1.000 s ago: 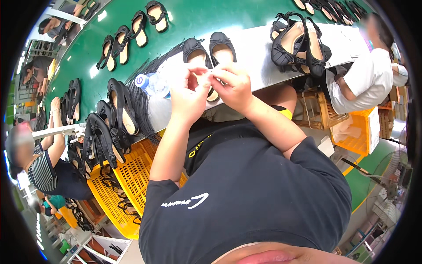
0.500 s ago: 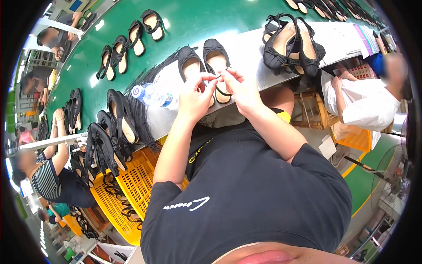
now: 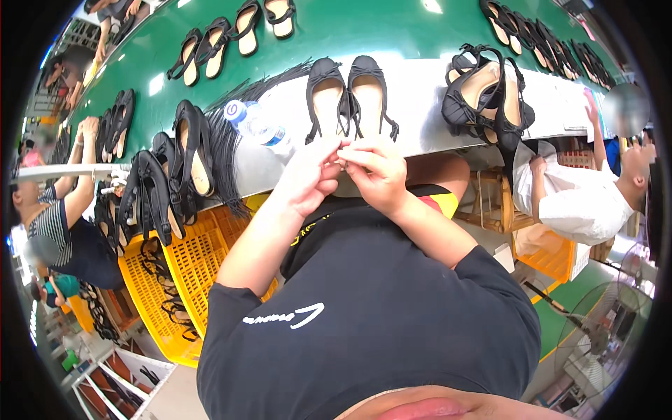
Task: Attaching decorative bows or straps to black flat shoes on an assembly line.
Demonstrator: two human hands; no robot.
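Observation:
A pair of black slingback flats with bows, the left shoe [image 3: 324, 72] and the right shoe [image 3: 367, 70], stands side by side on the white worktop, toes pointing away from me. Just nearer to me than their heels, my left hand [image 3: 310, 176] and my right hand [image 3: 380, 172] meet fingertip to fingertip. Fingers of both hands are closed in a pinch. Whatever lies between the fingertips is too small and too covered to make out. Left of the shoes lie a plastic water bottle [image 3: 246, 120] and a bundle of thin black strips [image 3: 222, 133].
More black shoes [image 3: 194, 150] crowd the worktop's left edge, and a heap of slingbacks [image 3: 483, 98] sits at the right. Rows of shoes stand on the green surface [image 3: 392, 28] beyond. Yellow crates [image 3: 183, 273] are at lower left. Co-workers sit on both sides.
My hands have drawn nearer to me, off the shoes, and their fingertips have closed together. A small dark thing that showed between them is now hidden. The whole view has shifted.

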